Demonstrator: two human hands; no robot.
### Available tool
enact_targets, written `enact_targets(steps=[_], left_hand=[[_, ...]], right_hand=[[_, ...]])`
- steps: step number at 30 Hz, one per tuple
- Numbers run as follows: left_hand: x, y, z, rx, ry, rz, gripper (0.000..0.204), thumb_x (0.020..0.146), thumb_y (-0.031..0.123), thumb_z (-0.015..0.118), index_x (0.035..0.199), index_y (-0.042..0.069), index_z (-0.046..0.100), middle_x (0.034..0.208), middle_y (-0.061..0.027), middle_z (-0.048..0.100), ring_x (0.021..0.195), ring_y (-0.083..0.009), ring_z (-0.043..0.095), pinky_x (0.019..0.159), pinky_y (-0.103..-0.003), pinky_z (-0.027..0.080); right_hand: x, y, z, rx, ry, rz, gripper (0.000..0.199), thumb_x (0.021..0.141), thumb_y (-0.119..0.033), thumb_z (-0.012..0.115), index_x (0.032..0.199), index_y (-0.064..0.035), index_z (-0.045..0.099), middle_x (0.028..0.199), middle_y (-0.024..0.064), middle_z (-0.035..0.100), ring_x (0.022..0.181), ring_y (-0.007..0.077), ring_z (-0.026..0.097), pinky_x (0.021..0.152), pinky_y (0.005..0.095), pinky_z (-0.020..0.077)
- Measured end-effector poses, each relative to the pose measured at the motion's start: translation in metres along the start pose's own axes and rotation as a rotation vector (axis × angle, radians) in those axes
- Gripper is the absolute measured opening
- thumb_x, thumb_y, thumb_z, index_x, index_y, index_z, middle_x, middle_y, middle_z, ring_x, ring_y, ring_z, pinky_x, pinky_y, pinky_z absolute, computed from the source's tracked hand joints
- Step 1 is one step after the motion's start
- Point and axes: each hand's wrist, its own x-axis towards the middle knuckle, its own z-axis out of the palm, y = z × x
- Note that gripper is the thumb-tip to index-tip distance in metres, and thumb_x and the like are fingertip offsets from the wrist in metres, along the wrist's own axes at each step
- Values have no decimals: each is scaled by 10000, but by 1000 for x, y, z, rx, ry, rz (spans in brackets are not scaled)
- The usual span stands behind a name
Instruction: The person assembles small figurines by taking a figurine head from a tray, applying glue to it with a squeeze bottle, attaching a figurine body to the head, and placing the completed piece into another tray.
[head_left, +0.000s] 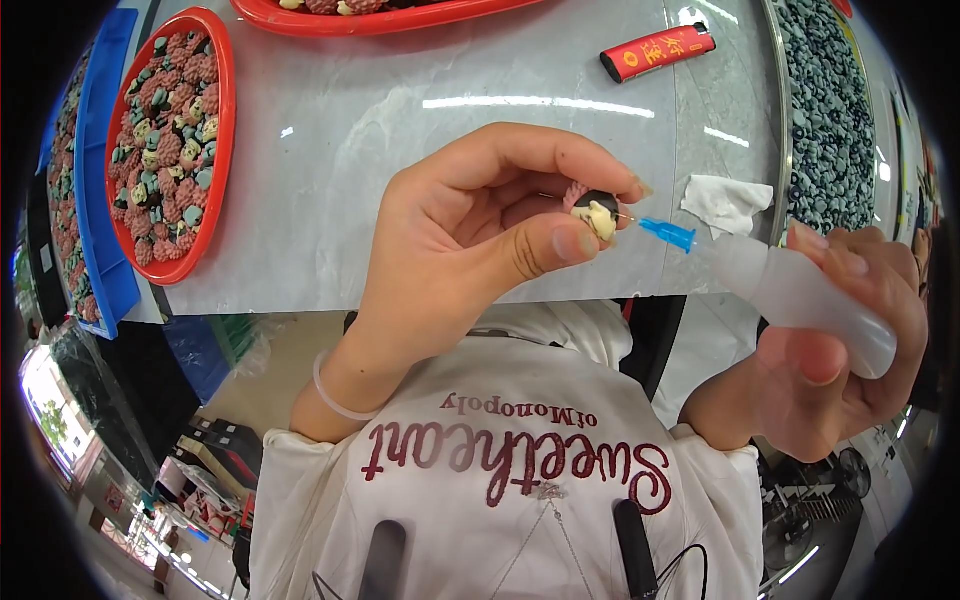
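Note:
Between the thumb and fingertips of my left hand [470, 215] is pinched a small figurine [597, 211] with a cream front, a dark top and a pink bumpy part. My right hand [840, 370] is wrapped round a translucent white squeeze bottle [800, 295], tilted toward the figurine. The bottle ends in a blue needle tip [668, 234]. Its thin metal needle reaches the dark side of the figurine; whether it touches, I cannot tell. A crumpled white tissue [727, 203] lies on the table just beyond the bottle.
On the grey table [330, 150], a red oval tray [228, 130] of pink, cream and grey-green pieces stands at left, beside a blue tray [95, 200]. Another red tray [400, 22] sits at the far edge. A red lighter [658, 52] lies far right, near a tray of dark pieces [830, 120].

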Motion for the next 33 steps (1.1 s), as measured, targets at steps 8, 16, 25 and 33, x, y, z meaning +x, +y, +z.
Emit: enact_targets(steps=[8, 16, 25, 33], left_hand=[[4, 1, 2, -16, 21, 1, 323, 747, 178, 653, 971, -10, 516, 947, -154, 558, 826, -180, 569, 679, -243, 475], [3, -1, 4, -122, -68, -21, 263, 774, 61, 610, 994, -48, 514, 973, -130, 564, 868, -158, 560, 780, -270, 460], [0, -1, 4, 21, 30, -14, 312, 761, 150, 642, 972, -37, 510, 965, -150, 560, 836, -185, 577, 728, -272, 489], [5, -2, 8, 30, -17, -16, 302, 760, 133, 638, 977, -34, 512, 966, -155, 558, 831, -184, 580, 719, -277, 497]], right_hand=[[-13, 12, 24, 64, 437, 135, 451, 764, -321, 608, 960, 74, 513, 811, 213, 577, 650, 205, 511, 538, 238, 405], [-7, 49, 41, 277, 469, 337, 369, 702, 46, 600, 1015, 5, 409, 921, 141, 555, 796, 193, 539, 737, 294, 426], [-1, 53, 53, 66, 271, 334, 260, 641, 35, 639, 884, -7, 557, 854, 56, 572, 710, 130, 537, 655, 230, 432], [-57, 72, -42, -209, 257, 714, 186, 675, 32, 601, 858, 15, 573, 834, 32, 554, 702, 87, 477, 652, 202, 388]])
